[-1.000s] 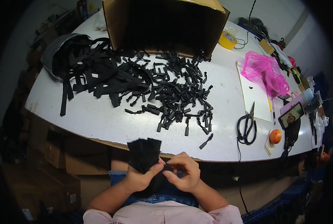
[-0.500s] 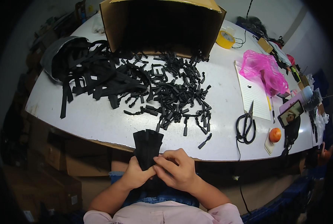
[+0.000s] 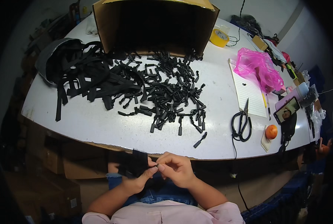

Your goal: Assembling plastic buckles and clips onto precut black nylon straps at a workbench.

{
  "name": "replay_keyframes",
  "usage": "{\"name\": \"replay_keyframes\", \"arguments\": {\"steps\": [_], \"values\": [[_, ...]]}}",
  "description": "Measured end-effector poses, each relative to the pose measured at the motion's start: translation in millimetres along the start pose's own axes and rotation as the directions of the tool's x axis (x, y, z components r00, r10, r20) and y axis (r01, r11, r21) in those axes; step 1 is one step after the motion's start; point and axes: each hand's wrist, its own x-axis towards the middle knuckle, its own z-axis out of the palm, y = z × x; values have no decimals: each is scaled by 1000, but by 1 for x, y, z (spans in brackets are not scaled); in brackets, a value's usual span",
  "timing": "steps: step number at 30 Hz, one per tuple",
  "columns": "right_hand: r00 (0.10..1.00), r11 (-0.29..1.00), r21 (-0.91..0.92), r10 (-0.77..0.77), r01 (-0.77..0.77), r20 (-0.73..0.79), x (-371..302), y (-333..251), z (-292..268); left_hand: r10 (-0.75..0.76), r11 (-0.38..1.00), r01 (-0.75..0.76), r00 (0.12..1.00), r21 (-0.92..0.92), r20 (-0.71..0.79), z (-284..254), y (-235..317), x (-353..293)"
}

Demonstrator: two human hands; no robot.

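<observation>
Left hand point(image 3: 137, 182) clasps black fabric strips point(image 3: 133, 164) over denim lap point(image 3: 162, 196), below white table point(image 3: 218, 138); right hand point(image 3: 177, 171) pinches small dark piece point(image 3: 156, 165); slackened left grip could scatter strips

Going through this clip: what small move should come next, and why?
Probably steady the left hand. The black fabric it holds looks blurred, its end hanging free, while the right hand pinches a small dark piece, too small to identify, close by the left thumb; a stiller hold would likely help that pinch.
</observation>
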Motion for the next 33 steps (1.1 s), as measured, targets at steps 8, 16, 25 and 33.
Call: {"name": "replay_keyframes", "arguments": {"steps": [8, 16, 25, 33], "values": [[946, 680, -709, -320, 190, -54, 28, -19, -16, -238, 854, 226, 971, -469, 36, 3, 4, 5], [934, -100, -993, -344, 64, 95, 68, -38, -67, -382, 693, 376, 915, -615, 128, 1, 3, 14], [870, 276, -954, -492, 118, -35, 53, -35, -64, -224, 957, 210, 973, -202, -51, 6, 2, 13], [972, 969, -248, -50, -9, -230, 13, -29, -24, -107, 985, 92, 990, -145, -96, 17, 4, 12]]}}
